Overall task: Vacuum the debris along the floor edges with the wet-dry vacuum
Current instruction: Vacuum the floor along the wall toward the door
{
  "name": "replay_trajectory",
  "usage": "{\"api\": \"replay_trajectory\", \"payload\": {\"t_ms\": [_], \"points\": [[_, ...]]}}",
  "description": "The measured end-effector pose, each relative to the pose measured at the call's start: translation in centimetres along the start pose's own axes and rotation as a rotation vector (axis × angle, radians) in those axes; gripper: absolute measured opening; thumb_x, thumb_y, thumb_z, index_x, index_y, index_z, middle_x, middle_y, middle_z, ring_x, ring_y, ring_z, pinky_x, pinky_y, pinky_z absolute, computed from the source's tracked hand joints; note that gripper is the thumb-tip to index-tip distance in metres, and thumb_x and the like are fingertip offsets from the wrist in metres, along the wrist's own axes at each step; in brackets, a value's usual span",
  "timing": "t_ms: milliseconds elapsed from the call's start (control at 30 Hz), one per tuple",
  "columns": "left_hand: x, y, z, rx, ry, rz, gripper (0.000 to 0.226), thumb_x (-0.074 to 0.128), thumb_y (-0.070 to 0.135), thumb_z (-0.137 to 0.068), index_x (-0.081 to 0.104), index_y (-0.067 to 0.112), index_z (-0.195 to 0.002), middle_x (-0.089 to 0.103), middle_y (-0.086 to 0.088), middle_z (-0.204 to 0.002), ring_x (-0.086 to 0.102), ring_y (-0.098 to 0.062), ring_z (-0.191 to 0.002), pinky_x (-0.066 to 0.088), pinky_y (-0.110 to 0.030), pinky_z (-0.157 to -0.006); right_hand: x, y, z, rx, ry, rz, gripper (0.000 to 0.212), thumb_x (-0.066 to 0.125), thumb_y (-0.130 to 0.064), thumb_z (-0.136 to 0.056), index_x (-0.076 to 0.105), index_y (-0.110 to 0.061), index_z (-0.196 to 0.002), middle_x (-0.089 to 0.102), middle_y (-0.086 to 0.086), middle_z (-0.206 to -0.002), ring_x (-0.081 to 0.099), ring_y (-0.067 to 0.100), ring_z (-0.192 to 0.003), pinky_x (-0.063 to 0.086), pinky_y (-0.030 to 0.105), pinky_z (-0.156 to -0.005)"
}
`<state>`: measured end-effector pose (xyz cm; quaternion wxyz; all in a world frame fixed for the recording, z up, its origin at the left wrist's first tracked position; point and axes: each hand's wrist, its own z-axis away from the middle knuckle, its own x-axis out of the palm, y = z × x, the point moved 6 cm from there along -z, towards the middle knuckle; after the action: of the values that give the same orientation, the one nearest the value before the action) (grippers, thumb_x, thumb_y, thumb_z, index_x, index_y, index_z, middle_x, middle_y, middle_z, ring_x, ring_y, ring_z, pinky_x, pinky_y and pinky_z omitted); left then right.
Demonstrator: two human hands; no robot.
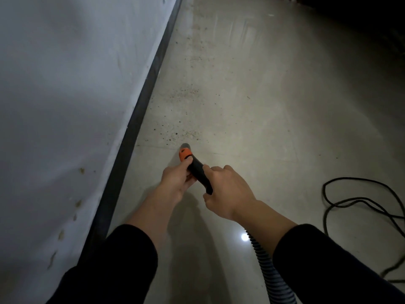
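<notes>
- Your left hand (176,179) grasps the front part of the black vacuum handle (198,172). Its fingers are curled round it just behind the orange collar (185,155).
- Your right hand (228,191) grasps the rear part of the same handle, with the fingers wrapped over it. The two hands are just beside each other.
- The nozzle tip (185,146) points forward and down, very near the floor (274,128). You cannot tell from this view if it touches.
- The debris (182,132), small dark and brown grains, lies just in front of the nozzle tip. It continues in a strip away from you, near the dark baseboard (140,110).
- The baseboard runs along the foot of the white wall (65,84) on your left side.
- The ribbed hose (266,262) comes out from under your right forearm and goes to the lower edge of the view.
- A black cable (355,200) lies in loops on the floor at your right, well apart from the handle.
- A bright spot of light (244,237) shines on the floor just beside the hose.
</notes>
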<state>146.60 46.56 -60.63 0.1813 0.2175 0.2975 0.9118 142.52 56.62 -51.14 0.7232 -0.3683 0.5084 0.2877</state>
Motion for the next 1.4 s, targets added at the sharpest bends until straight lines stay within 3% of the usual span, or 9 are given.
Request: {"api": "replay_trajectory", "payload": {"t_ms": [100, 233, 333, 533, 767, 867, 1033, 1267, 1400], "points": [[-0.9, 1.6, -0.1, -0.014, -0.009, -0.043, 0.038, 0.06, 0.013, -0.097, 0.052, -0.008, -0.128, 0.066, -0.016, -0.096, 0.065, -0.025, -0.096, 0.054, -0.033, -0.082, 0.2, -0.7, -0.8, -0.013, -0.006, -0.015, 0.035, 0.058, -0.018, -0.083, 0.047, -0.014, -0.116, 0.057, 0.005, -0.097, 0.047, 0.024, -0.089, 0.045, 0.035, -0.069], [-2.3, 3.7, 0.3, -0.063, -0.007, -0.095, 0.036, 0.057, 0.009, -0.098, 0.051, -0.008, -0.129, 0.064, -0.023, -0.116, 0.063, -0.027, -0.095, 0.053, -0.035, -0.082, 0.1, -2.1, -2.1, -0.035, -0.014, -0.018, 0.031, 0.059, -0.018, -0.081, 0.048, -0.014, -0.111, 0.057, 0.006, -0.095, 0.044, 0.024, -0.084, 0.038, 0.032, -0.064], [-3.8, 5.1, 0.5, -0.098, 0.015, -0.125, 0.036, 0.057, 0.008, -0.098, 0.051, -0.008, -0.129, 0.06, -0.026, -0.125, 0.063, -0.026, -0.091, 0.052, -0.036, -0.081, -0.1, -3.1, -3.1, -0.048, -0.046, -0.03, 0.034, 0.06, -0.017, -0.08, 0.049, -0.015, -0.112, 0.057, 0.006, -0.094, 0.046, 0.025, -0.085, 0.04, 0.033, -0.064], [-5.0, 6.9, 0.5, -0.145, 0.025, -0.155, 0.039, 0.058, 0.01, -0.098, 0.05, -0.007, -0.131, 0.062, -0.025, -0.115, 0.064, -0.028, -0.091, 0.053, -0.037, -0.081, -1.0, -4.5, -5.3, -0.08, -0.137, 0.017, 0.033, 0.062, -0.018, -0.078, 0.051, -0.015, -0.109, 0.059, 0.007, -0.089, 0.044, 0.023, -0.074, 0.038, 0.031, -0.059], [-5.7, 7.0, 0.8, -0.184, 0.036, -0.037, 0.042, 0.058, 0.014, -0.098, 0.047, -0.006, -0.134, 0.057, -0.025, -0.13, 0.057, -0.032, -0.121, 0.048, -0.035, -0.087, -1.8, -5.7, -6.9, -0.159, -0.201, 0.089, 0.038, 0.061, -0.018, -0.083, 0.05, -0.015, -0.119, 0.059, 0.006, -0.096, 0.043, 0.02, -0.077, 0.041, 0.032, -0.064], [-6.6, 7.1, 0.1, -0.154, 0.049, -0.026, 0.042, 0.056, 0.013, -0.099, 0.046, -0.006, -0.134, 0.059, -0.025, -0.123, 0.059, -0.031, -0.113, 0.048, -0.034, -0.09, -0.8, -6.2, -7.0, -0.19, -0.192, 0.074, 0.04, 0.06, -0.018, -0.084, 0.047, -0.015, -0.122, 0.058, 0.007, -0.099, 0.04, 0.021, -0.08, 0.036, 0.032, -0.064], [-7.9, 7.3, -0.1, -0.119, 0.096, -0.002, 0.044, 0.058, 0.016, -0.098, 0.047, -0.005, -0.135, 0.063, -0.02, -0.105, 0.064, -0.025, -0.087, 0.05, -0.033, -0.081, -0.4, -6.9, -7.4, -0.214, -0.152, 0.045, 0.045, 0.06, -0.018, -0.084, 0.045, -0.016, -0.126, 0.058, 0.007, -0.104, 0.047, 0.025, -0.091, 0.04, 0.033, -0.067], [-7.3, 7.7, 0.1, -0.112, 0.082, -0.001, 0.043, 0.056, 0.016, -0.099, 0.047, -0.005, -0.136, 0.062, -0.021, -0.113, 0.062, -0.027, -0.097, 0.049, -0.034, -0.086, -0.9, -7.2, -7.3, -0.186, -0.167, 0.049, 0.045, 0.059, -0.018, -0.085, 0.044, -0.015, -0.127, 0.058, 0.008, -0.106, 0.049, 0.027, -0.095, 0.042, 0.034, -0.07], [-5.7, 7.6, -0.2, -0.12, 0.051, -0.026, 0.043, 0.054, 0.018, -0.1, 0.046, -0.003, -0.137, 0.058, -0.023, -0.13, 0.058, -0.029, -0.115, 0.047, -0.034, -0.089, -1.8, -6.4, -7.5, -0.145, -0.151, 0.086, 0.041, 0.058, -0.018, -0.084, 0.047, -0.015, -0.124, 0.057, 0.007, -0.103, 0.043, 0.023, -0.088, 0.04, 0.033, -0.07]]}}
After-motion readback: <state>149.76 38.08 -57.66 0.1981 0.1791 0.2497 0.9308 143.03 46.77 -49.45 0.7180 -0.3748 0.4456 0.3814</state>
